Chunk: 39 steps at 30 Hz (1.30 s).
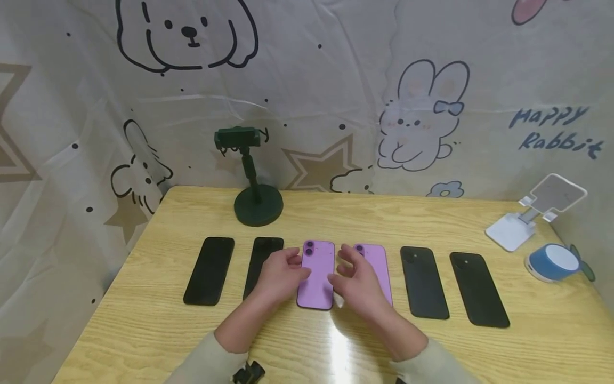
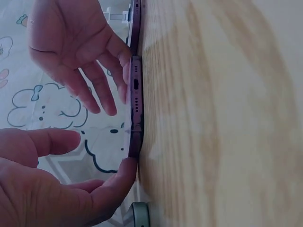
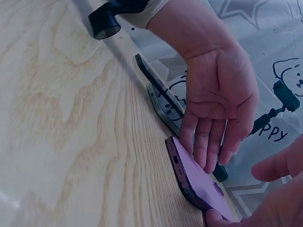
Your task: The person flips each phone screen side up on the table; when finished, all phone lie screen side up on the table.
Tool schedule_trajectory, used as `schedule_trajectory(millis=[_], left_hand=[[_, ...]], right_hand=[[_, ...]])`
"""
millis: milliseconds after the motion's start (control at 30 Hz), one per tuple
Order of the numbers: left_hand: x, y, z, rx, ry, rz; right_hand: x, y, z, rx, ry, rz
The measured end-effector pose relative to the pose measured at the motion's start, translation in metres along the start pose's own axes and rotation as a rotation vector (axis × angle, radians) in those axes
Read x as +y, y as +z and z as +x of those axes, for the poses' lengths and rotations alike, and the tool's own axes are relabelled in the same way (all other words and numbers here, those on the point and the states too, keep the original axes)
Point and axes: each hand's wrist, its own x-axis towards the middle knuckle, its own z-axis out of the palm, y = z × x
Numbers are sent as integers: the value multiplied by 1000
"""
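Note:
A lilac phone (image 1: 317, 282) lies back up on the table, its two camera lenses at the far left corner. At its left edge is my left hand (image 1: 280, 274), fingers loosely extended. My right hand (image 1: 361, 285) is at the opposite edge, also with loosely extended fingers, and partly covers a second lilac phone (image 1: 380, 261). In the left wrist view, fingertips of both hands meet the sides of the first phone (image 2: 136, 101), which lies flat. The right wrist view shows its charging port end (image 3: 177, 163) between the hands.
Dark phones lie on both sides: a far left one (image 1: 209, 272), one partly under my left hand (image 1: 261, 253), and two at right (image 1: 424, 282) (image 1: 479, 290). Behind are a dark green stand (image 1: 259, 205), a white folding stand (image 1: 510, 232) and a blue-white round device (image 1: 551, 262).

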Motion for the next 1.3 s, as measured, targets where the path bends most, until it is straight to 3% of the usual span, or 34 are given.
schedule_trajectory(millis=[267, 467, 767, 933, 1100, 1300], left_hand=[[0, 2, 2, 34, -18, -2], [-2, 3, 5, 39, -25, -1], [-2, -2, 6, 42, -44, -204], [-1, -5, 5, 18, -22, -283], [4, -9, 2, -12, 41, -313], [5, -11, 0, -91, 50, -348]], right_hand=[[3, 5, 7, 29, 43, 29], [2, 6, 9, 26, 30, 63], [2, 4, 5, 49, 26, 134], [3, 4, 6, 60, 3, 115], [6, 4, 6, 85, -37, 96], [7, 8, 6, 68, -76, 40]])
